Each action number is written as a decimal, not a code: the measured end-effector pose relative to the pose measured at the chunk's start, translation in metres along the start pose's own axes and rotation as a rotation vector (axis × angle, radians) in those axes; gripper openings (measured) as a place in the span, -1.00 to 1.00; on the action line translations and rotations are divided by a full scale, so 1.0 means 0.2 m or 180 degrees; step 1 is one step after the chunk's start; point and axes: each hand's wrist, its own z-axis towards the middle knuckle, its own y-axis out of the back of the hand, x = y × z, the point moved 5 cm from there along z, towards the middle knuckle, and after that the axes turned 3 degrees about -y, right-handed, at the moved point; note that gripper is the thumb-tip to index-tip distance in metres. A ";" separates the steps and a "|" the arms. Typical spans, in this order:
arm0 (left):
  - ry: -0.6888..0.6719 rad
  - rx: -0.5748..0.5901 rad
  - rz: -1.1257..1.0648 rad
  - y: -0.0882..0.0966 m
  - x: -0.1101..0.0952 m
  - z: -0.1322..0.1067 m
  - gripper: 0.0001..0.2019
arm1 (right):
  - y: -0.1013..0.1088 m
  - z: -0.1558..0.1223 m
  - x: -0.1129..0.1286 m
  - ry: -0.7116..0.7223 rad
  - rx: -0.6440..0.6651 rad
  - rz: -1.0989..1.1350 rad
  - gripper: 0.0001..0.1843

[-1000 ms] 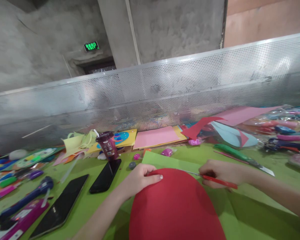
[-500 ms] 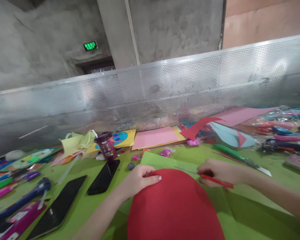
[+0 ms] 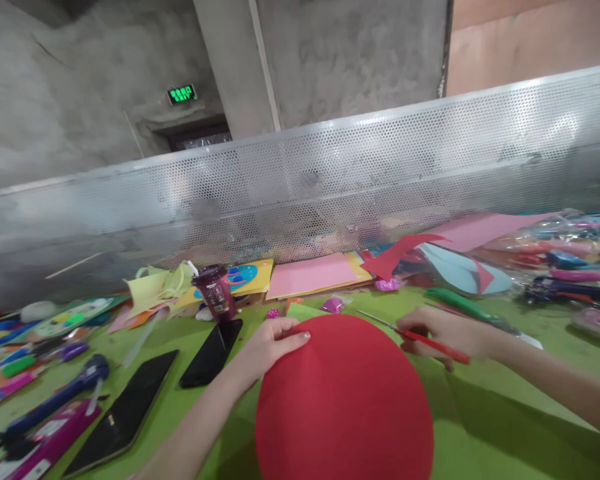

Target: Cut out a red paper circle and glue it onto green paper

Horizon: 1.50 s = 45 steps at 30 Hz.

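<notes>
A large round red paper disc (image 3: 345, 400) is held up over the green table (image 3: 485, 427). My left hand (image 3: 275, 345) pinches the disc's upper left edge, thumb on top. My right hand (image 3: 443, 333) grips red-handled scissors (image 3: 415, 335), whose thin blades point left toward the disc's upper right rim. A green paper sheet (image 3: 305, 311) peeks out behind the disc's top.
Two black phones (image 3: 211, 352) (image 3: 123, 413) lie at the left, beside a dark drink cup (image 3: 215, 293). Pens and markers (image 3: 40, 400) crowd the far left. Pink, yellow and red paper sheets (image 3: 313, 273) line the perforated metal screen (image 3: 330, 180). A green-handled knife (image 3: 473, 310) lies to the right.
The red disc has been raised and tipped, so more of it shows and it covers most of the green sheet. Both hands shifted slightly farther away with it.
</notes>
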 end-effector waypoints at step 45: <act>-0.0357 -0.1438 -0.2419 0.03 0.09 0.08 -0.74 | 0.09 0.06 -0.18 0.0040 -0.1851 0.1650 -0.67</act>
